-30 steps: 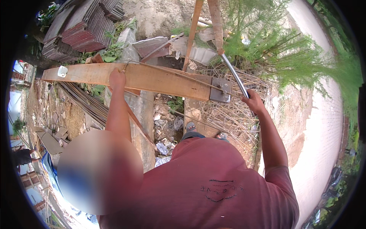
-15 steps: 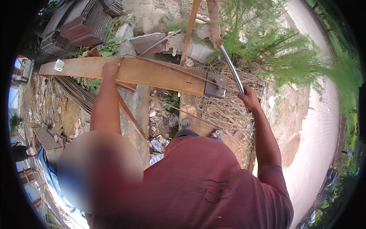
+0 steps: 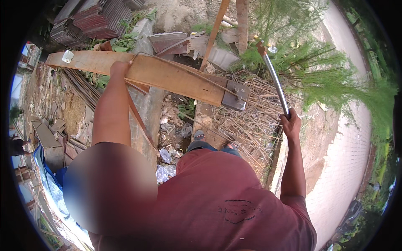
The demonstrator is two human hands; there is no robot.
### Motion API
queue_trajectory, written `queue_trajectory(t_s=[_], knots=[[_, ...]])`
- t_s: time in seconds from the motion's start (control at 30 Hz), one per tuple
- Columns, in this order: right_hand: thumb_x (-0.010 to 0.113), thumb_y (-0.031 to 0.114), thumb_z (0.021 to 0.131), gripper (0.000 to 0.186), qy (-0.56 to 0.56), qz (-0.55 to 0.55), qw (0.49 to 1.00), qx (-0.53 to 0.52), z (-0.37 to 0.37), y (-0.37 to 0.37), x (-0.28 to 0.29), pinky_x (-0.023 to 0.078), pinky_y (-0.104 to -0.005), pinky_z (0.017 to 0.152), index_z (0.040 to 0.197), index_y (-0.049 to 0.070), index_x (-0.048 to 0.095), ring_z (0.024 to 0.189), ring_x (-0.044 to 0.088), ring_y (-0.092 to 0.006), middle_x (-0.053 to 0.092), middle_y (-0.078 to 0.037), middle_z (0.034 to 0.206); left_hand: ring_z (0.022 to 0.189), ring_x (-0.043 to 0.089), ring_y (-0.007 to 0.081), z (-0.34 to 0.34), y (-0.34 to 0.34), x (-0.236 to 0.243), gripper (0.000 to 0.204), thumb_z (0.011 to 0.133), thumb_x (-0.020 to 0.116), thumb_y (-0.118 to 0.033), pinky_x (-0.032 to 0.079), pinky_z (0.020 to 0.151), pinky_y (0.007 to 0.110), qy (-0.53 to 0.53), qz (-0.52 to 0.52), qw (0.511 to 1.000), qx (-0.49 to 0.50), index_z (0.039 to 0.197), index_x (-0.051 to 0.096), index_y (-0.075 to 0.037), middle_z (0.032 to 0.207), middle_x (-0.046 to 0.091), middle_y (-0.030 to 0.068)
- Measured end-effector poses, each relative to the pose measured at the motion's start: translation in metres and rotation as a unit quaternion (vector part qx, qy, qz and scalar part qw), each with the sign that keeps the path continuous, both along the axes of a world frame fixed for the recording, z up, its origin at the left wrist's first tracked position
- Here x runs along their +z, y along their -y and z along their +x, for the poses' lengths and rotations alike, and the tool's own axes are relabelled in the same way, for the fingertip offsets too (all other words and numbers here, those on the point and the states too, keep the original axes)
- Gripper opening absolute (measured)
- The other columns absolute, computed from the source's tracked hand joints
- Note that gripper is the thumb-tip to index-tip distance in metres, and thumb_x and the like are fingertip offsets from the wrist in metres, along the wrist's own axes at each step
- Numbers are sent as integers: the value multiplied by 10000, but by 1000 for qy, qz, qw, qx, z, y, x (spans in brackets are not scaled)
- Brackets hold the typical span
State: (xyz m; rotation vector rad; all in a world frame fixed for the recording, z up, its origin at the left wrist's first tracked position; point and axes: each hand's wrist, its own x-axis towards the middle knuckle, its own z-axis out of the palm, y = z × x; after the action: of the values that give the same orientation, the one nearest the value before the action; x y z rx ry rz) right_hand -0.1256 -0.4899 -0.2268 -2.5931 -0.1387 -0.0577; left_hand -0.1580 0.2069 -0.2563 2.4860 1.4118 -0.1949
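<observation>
A long wooden plank [image 3: 176, 79] stretches across in front of me, with a dark metal plate [image 3: 235, 95] and short pegs at its right end. Along its top lies a thin steel rod [image 3: 201, 76], which passes the pegs and runs on to the right. My left hand [image 3: 120, 68] is closed on the rod at the plank's near edge; its fingertips are partly hidden. Off to the right, my right hand [image 3: 291, 123] grips the lower end of a shiny steel bar [image 3: 275, 79] with a rusty head, held tilted and apart from the plate.
Thin bent wire rods [image 3: 255, 125] lie heaped on the ground beyond my feet. Corrugated sheets [image 3: 100, 19] are stacked at the far left. Wooden posts [image 3: 215, 33] rise behind the plank, beside a feathery green bush [image 3: 305, 58]. A pale wall [image 3: 347, 138] curves along the right.
My right hand has carried the steel bar to the right, away from the metal plate, and slightly nearer me. My left hand stays at the same spot on the plank.
</observation>
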Motion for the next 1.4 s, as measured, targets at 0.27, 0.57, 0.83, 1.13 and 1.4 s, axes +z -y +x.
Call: queue_trajectory(t_s=[0.27,0.57,0.83,1.13,1.4], knots=[[654,236,745,197,61,-227,967,95,68,89,-10,444,-440,571,732,69,550,635,579,-376,584,-161,663,1099,579,304,4,-8,-7,606,790,636,-537,439,914,385,-28,42,999,9,1083,649,-7,1135,627,175],[636,165,651,151,96,-318,895,296,171,95,-18,450,-427,548,629,90,507,620,569,-350,568,-123,647,1012,617,327,0,-28,-26,603,808,585,-574,464,850,425,-45,111,992,-38,1025,667,-18,1054,654,178],[651,143,653,129,107,-307,828,457,252,16,-5,467,-421,559,646,106,527,609,582,-327,571,-114,631,843,643,359,-10,20,4,586,767,615,-530,491,759,433,23,160,987,26,893,669,39,855,656,238],[623,69,618,93,80,-348,739,571,313,-54,-17,471,-410,591,702,88,587,638,586,-317,581,-108,654,845,648,350,-5,28,10,531,743,645,-476,498,770,432,38,156,985,58,892,674,33,872,656,239],[617,56,643,66,133,-301,751,572,287,-21,-24,464,-421,550,697,80,586,627,586,-336,588,-125,666,846,653,342,0,28,11,485,723,671,-427,505,780,431,29,148,986,67,892,678,27,887,656,240]])
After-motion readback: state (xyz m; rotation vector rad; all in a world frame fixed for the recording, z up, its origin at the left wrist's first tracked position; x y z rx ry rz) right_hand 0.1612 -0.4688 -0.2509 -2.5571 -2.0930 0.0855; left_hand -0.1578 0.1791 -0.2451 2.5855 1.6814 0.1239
